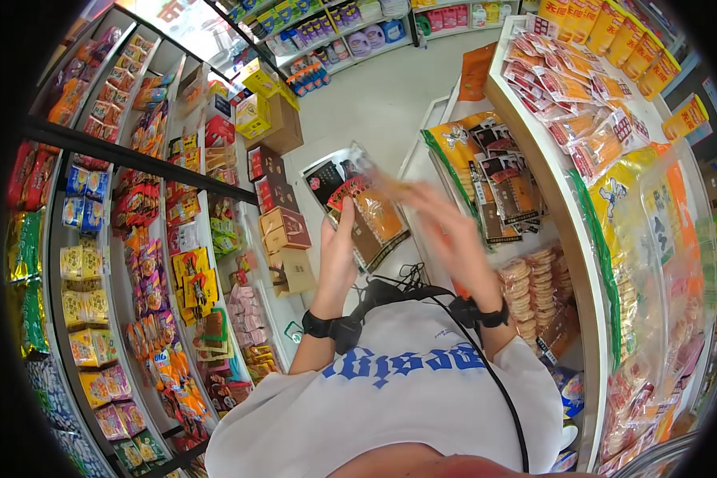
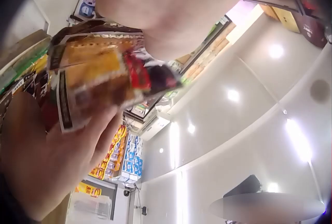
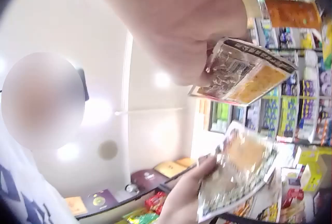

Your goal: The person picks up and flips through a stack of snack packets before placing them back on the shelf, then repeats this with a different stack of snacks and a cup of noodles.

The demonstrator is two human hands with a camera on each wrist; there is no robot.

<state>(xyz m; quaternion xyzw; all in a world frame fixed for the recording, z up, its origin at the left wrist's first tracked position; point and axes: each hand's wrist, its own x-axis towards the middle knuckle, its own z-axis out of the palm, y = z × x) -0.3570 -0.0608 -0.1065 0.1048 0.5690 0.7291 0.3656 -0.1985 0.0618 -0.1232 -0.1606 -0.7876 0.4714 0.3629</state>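
Note:
In the head view, the left hand (image 1: 338,259) grips a flat clear-and-black food packet (image 1: 384,213) by its near edge, thumb on top. The right hand (image 1: 446,239), blurred, is just to the right, pinching another packet (image 1: 366,163) above the first. From the right wrist, the right hand (image 3: 181,32) holds a packet (image 3: 264,81) with a barcode; below it, the left hand (image 3: 181,198) holds a shiny packet (image 3: 244,151). In the left wrist view, the left hand (image 2: 155,11) holds packets (image 2: 98,40) behind the blurred packet (image 2: 98,73) in the right hand (image 2: 62,151).
Similar packets (image 1: 506,179) lie in a white display bin to the right, with bagged round biscuits (image 1: 534,287) nearer the body. Orange packets (image 1: 566,80) fill the upper shelf. Snack shelves (image 1: 147,279) line the left, and cartons (image 1: 283,123) stand on the floor (image 1: 350,111).

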